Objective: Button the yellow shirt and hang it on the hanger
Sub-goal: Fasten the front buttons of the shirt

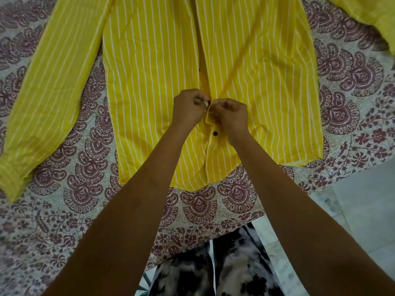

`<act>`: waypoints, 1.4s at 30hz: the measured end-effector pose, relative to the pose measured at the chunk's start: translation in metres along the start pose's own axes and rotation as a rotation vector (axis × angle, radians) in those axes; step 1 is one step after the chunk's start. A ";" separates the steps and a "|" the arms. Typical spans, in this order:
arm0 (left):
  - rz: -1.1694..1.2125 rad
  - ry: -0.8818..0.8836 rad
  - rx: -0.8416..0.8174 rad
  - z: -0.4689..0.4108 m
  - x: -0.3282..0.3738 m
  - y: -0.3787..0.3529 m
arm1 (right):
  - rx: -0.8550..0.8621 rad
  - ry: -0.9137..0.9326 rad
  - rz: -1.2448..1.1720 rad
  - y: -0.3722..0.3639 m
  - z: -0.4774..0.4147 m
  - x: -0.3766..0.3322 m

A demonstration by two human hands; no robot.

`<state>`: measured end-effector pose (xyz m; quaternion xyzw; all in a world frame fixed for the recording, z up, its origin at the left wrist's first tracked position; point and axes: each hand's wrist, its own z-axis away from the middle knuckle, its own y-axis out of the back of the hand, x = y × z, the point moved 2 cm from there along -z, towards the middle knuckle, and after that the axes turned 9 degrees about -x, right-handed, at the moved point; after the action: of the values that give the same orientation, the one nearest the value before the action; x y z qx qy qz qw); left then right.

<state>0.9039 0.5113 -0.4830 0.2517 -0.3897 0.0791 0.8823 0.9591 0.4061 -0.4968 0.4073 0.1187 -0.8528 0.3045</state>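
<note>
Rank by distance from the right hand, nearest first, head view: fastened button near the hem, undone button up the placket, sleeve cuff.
1. Fastened button: just below the right hand, toward the hem of the shirt.
2. Undone button: up the open placket, above the hand.
3. Cuff: far left, at the sleeve's end.

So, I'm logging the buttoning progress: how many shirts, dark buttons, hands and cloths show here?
yellow shirt: 1
dark buttons: 3, the farthest partly hidden
hands: 2, left hand and right hand
printed cloth: 1
Total: 7
</note>
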 end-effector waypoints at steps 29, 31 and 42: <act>0.616 0.249 -0.039 0.002 -0.005 -0.003 | 0.212 0.229 0.307 -0.019 0.013 0.000; 0.623 0.232 -0.038 0.003 -0.006 -0.002 | 0.213 0.236 0.311 -0.020 0.013 0.001; 0.149 -0.001 0.025 0.000 -0.008 -0.007 | 0.239 0.189 0.260 -0.017 0.013 0.003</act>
<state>0.9009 0.5059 -0.4914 0.2333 -0.4065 0.1492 0.8707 0.9392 0.4125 -0.4917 0.5308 -0.0090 -0.7722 0.3490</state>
